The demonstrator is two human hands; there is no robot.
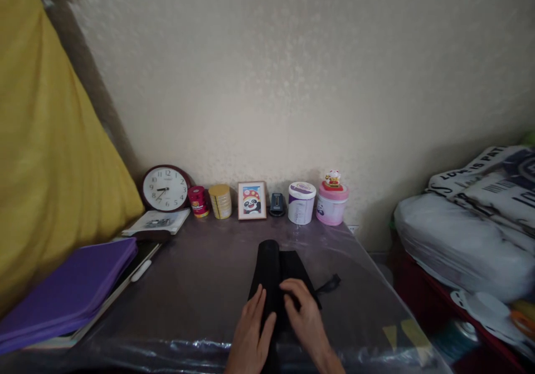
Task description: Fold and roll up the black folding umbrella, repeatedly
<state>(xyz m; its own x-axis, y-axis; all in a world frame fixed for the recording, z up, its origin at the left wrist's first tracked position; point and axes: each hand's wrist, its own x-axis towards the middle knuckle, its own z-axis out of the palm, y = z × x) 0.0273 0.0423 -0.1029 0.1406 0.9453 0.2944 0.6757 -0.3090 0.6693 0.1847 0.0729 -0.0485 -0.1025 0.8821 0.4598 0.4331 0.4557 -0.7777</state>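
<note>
Facing the wall (292, 84), you are reaching over a dark, plastic-covered table (188, 290). Purple folders (71, 290) are lying well to your left. Between your hands, the black sheet (268, 265) is resting on the table's near middle; it is looking matte and plain, forming a rounded roll on its left and spreading flat on its right. Its long axis is running away from you, nearly straight, and the roll's far end is pointing at the wall. Your left hand (251, 329) is lying along the roll's left side, fingers extended and unclenched, pressing rather than grasping. Your right hand (306, 319) is bending its fingers against the roll's right side; whether they are pinching it, you cannot tell. A short black strap (330, 284) is sticking out to the right.
</note>
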